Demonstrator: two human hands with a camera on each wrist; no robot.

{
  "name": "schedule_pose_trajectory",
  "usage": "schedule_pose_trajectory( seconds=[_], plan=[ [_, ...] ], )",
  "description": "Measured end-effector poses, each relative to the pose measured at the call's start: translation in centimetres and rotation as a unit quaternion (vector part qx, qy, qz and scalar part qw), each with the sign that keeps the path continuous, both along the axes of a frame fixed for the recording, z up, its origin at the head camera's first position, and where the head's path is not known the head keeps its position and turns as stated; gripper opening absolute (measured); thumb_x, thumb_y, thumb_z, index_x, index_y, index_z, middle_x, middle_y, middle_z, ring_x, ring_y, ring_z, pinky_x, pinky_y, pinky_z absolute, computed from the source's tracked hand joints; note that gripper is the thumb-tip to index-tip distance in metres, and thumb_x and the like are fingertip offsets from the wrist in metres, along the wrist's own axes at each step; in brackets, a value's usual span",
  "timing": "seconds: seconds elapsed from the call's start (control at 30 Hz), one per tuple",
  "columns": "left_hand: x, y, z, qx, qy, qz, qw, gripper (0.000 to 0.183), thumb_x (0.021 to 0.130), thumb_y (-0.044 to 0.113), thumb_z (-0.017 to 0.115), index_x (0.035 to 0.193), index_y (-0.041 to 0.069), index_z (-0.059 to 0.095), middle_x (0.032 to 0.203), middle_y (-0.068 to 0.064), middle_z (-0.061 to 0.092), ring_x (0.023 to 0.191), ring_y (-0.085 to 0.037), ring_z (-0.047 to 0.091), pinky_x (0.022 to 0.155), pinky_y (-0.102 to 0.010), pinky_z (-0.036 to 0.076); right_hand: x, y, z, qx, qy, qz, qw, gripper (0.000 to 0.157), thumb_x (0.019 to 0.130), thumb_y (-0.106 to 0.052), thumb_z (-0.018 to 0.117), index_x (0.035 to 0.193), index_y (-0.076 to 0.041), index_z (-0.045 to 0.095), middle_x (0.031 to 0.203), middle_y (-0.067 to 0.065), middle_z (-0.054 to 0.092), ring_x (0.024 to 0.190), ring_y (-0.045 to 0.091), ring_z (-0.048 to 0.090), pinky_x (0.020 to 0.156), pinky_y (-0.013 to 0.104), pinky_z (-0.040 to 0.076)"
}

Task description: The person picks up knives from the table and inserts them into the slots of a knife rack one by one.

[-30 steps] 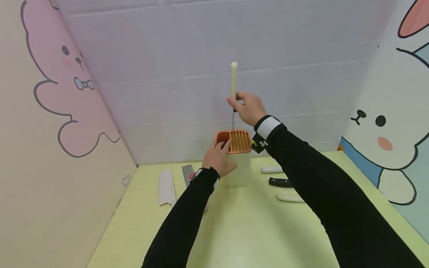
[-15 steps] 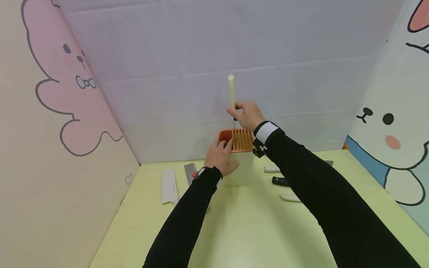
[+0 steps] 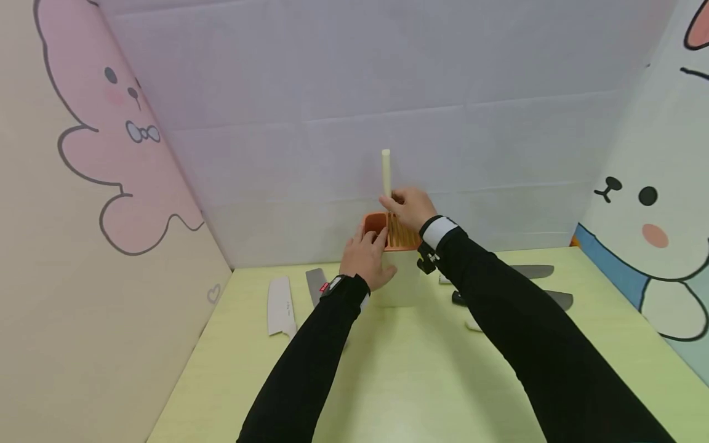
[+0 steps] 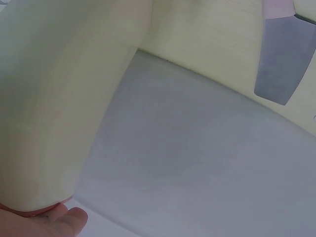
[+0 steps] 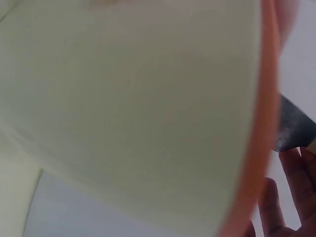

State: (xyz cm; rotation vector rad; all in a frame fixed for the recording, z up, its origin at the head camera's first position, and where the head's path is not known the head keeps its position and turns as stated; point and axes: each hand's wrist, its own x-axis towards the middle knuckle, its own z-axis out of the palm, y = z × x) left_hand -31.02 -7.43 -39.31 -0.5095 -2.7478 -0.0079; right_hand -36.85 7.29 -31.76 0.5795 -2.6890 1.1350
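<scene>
A cream knife block with an orange slotted top stands near the back wall. My left hand holds its left side, fingers over the rim by the open compartment and thumb along the front. With my right hand I pinch a knife low on its pale upright handle, close over the slots. In the right wrist view, a bit of the dark knife blade shows between the orange rim and my fingers; the rest of it is hidden. The left wrist view shows the block's wall with fingertips at its rim.
To the left lie a cleaver and another wide blade, partly under my left sleeve. Several knives lie at right, partly behind my right arm, among them an upper blade and a lower blade. The wall is close behind.
My right hand has moved down with the knife, its blade sinking into a slot until the hand is just over the block's top. The left hand has stayed on the block.
</scene>
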Motion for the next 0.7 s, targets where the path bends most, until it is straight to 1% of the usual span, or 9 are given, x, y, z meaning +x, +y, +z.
schedule_pose_trajectory(
  seconds=[0.13,0.2,0.27,0.33,0.43,0.5,0.6,0.67,0.7],
  plan=[
    [0.1,0.2,0.3,-0.006,-0.005,0.000,1.0000,0.085,0.081,0.056,0.064,0.147,0.016,0.030,0.134,-0.010,0.049,0.136,-0.033,0.023,0.105,-0.049,0.033,-0.3,0.3,-0.7,0.023,0.000,-0.004,1.000,0.041,0.098,-0.040,0.048,0.113,-0.006,0.064,0.109,0.015,0.064,0.097,0.029,0.056,0.082,0.047,0.049],
    [0.2,0.3,0.5,-0.010,-0.011,0.004,0.9999,0.085,0.081,0.056,0.064,0.148,0.017,0.029,0.135,-0.010,0.049,0.136,-0.033,0.021,0.106,-0.051,0.032,-0.4,0.4,-1.2,0.032,0.004,-0.004,0.999,0.040,0.098,-0.039,0.048,0.111,-0.006,0.065,0.107,0.015,0.064,0.095,0.029,0.055,0.080,0.045,0.049],
    [0.4,0.4,0.7,-0.012,-0.016,0.010,0.9997,0.085,0.081,0.056,0.064,0.148,0.018,0.028,0.135,-0.009,0.049,0.137,-0.033,0.020,0.106,-0.052,0.031,-0.5,0.4,-1.6,0.037,0.007,-0.003,0.999,0.038,0.098,-0.038,0.048,0.106,-0.006,0.066,0.101,0.014,0.065,0.087,0.029,0.055,0.073,0.042,0.047],
    [0.5,0.5,0.7,-0.015,-0.017,0.015,0.9996,0.085,0.081,0.057,0.063,0.148,0.018,0.028,0.135,-0.009,0.049,0.137,-0.033,0.020,0.106,-0.053,0.030,-0.6,0.5,-2.0,0.039,0.005,-0.002,0.999,0.037,0.098,-0.039,0.049,0.103,-0.006,0.066,0.093,0.013,0.064,0.080,0.027,0.052,0.066,0.038,0.044],
    [0.5,0.5,0.6,-0.022,-0.012,0.018,0.9995,0.085,0.081,0.059,0.062,0.148,0.018,0.029,0.134,-0.009,0.049,0.136,-0.033,0.022,0.107,-0.053,0.029,-0.7,0.5,-2.8,0.039,-0.004,-0.009,0.999,0.037,0.098,-0.040,0.048,0.099,-0.007,0.065,0.081,0.010,0.059,0.072,0.025,0.049,0.058,0.033,0.037],
    [0.5,0.5,0.4,-0.032,-0.004,0.016,0.9994,0.085,0.081,0.061,0.060,0.148,0.018,0.030,0.133,-0.009,0.050,0.135,-0.034,0.024,0.107,-0.052,0.030,-0.7,0.5,-3.2,0.038,-0.006,-0.016,0.999,0.037,0.098,-0.041,0.048,0.096,-0.008,0.064,0.075,0.009,0.054,0.068,0.024,0.046,0.056,0.032,0.034],
    [0.4,0.5,0.2,-0.046,0.005,0.018,0.9988,0.085,0.082,0.064,0.057,0.148,0.018,0.029,0.133,-0.008,0.050,0.134,-0.034,0.026,0.106,-0.050,0.031,-0.7,0.4,-3.7,0.034,0.004,-0.021,0.999,0.035,0.097,-0.041,0.049,0.093,-0.009,0.063,0.069,0.008,0.050,0.063,0.024,0.044,0.054,0.031,0.032],
    [0.3,0.5,0.2,-0.044,0.005,0.018,0.9988,0.085,0.082,0.064,0.058,0.147,0.018,0.030,0.133,-0.008,0.051,0.134,-0.034,0.026,0.106,-0.050,0.031,-0.7,0.2,-3.9,0.040,0.012,-0.020,0.999,0.034,0.097,-0.040,0.050,0.093,-0.009,0.064,0.069,0.010,0.051,0.063,0.026,0.045,0.053,0.032,0.032],
    [0.4,0.4,0.2,-0.043,0.004,0.019,0.9989,0.085,0.082,0.063,0.058,0.147,0.018,0.030,0.133,-0.008,0.050,0.134,-0.034,0.025,0.106,-0.050,0.031,-0.8,0.1,-4.0,0.047,0.019,-0.019,0.999,0.034,0.096,-0.040,0.051,0.094,-0.009,0.065,0.072,0.010,0.054,0.065,0.025,0.047,0.054,0.032,0.034]
  ],
)
